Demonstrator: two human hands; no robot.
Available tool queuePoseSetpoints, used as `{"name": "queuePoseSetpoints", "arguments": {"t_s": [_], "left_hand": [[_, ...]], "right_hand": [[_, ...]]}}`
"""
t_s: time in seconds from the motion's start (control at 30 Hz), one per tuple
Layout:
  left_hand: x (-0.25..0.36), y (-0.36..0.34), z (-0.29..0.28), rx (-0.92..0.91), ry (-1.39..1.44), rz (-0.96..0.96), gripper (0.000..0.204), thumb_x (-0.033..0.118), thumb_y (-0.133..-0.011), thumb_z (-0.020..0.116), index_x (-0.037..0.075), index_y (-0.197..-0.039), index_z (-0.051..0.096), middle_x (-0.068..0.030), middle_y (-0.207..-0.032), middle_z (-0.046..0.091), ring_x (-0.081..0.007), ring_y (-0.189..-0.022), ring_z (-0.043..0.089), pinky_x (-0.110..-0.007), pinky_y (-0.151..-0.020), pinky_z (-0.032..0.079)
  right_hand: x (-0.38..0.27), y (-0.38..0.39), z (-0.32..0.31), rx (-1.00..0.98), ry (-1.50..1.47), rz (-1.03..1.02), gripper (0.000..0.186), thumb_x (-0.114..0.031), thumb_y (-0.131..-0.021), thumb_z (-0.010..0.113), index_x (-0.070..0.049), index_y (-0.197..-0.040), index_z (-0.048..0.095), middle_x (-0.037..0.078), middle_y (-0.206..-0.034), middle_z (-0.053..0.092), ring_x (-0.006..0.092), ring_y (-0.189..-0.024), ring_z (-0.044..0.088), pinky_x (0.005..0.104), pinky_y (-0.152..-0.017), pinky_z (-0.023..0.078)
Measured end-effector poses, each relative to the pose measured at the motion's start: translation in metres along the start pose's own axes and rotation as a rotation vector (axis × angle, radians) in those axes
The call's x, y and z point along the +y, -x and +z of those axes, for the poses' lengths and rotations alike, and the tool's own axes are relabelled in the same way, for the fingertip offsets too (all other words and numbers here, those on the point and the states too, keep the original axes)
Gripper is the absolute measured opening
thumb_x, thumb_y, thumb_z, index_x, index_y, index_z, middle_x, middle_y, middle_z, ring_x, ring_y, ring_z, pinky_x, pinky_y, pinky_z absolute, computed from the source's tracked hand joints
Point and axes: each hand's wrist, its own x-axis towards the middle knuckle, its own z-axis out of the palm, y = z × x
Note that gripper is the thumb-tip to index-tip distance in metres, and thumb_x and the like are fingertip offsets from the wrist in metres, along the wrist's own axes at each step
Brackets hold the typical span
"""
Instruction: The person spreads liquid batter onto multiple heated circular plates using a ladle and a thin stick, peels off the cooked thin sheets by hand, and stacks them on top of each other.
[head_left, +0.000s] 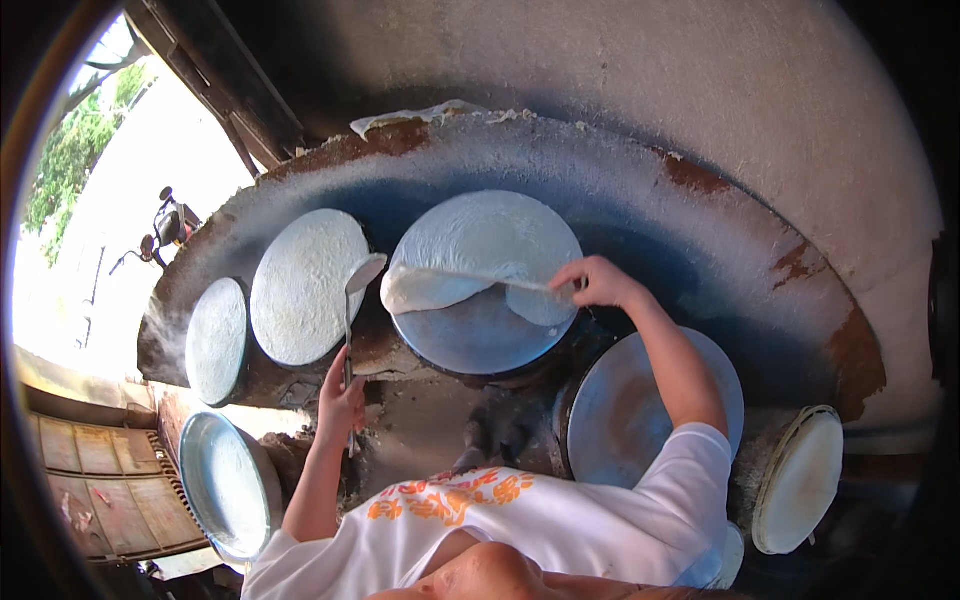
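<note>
My left hand (pixel 343 395) is closed round the long handle of a ladle (pixel 364 271), its pale, coated bowl raised near the middle-left griddle. My right hand (pixel 588 283) pinches the edge of a thin white sheet (pixel 481 228) on the central round griddle (pixel 470 340). The sheet is partly lifted and folded along a line across the middle, baring the griddle's near half. A white layer covers the middle-left griddle (pixel 305 295) and the smaller-looking far-left one (pixel 213 345).
A bare griddle (pixel 645 400) is by my right arm. A metal basin (pixel 215 485) of white contents stands lower left, a pale round lid-like disc (pixel 798 480) lower right. A curved, rusty shield (pixel 700 175) backs the griddles; handlebars (pixel 165 235) show outside at left.
</note>
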Motion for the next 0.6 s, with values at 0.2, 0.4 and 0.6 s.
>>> {"name": "queuePoseSetpoints", "arguments": {"t_s": [0.2, 0.4, 0.6], "left_hand": [[-0.023, 0.012, -0.001, -0.061, -0.139, 0.038, 0.059, 0.01, -0.092, 0.054, 0.022, -0.145, 0.029, 0.004, -0.053, 0.038, -0.0069, -0.038, 0.036, -0.025, -0.034, 0.032], [-0.019, 0.044, 0.019, -0.192, -0.177, -0.1, 0.061, 0.006, -0.091, 0.051, 0.024, -0.145, 0.028, 0.0051, -0.053, 0.038, -0.0055, -0.038, 0.034, -0.024, -0.035, 0.029], [-0.027, 0.053, 0.02, -0.27, -0.196, -0.09, 0.059, 0.008, -0.092, 0.052, 0.026, -0.144, 0.03, 0.006, -0.053, 0.038, -0.0055, -0.038, 0.035, -0.023, -0.035, 0.028]], "right_hand": [[-0.007, -0.046, 0.035, 0.028, 0.108, -0.103, 0.043, -0.005, -0.058, 0.065, -0.011, -0.1, 0.071, 0.008, -0.088, 0.067, 0.0174, -0.07, 0.059, 0.0282, -0.064, 0.047], [0.015, 0.02, 0.035, 0.11, -0.007, 0.012, 0.042, -0.001, -0.059, 0.062, -0.006, -0.101, 0.068, 0.007, -0.092, 0.067, 0.0169, -0.071, 0.058, 0.0297, -0.065, 0.047], [-0.04, 0.078, 0.048, 0.189, 0.113, -0.118, 0.041, 0.004, -0.059, 0.058, -0.004, -0.098, 0.067, 0.006, -0.095, 0.067, 0.0181, -0.082, 0.061, 0.0292, -0.07, 0.048]]}}
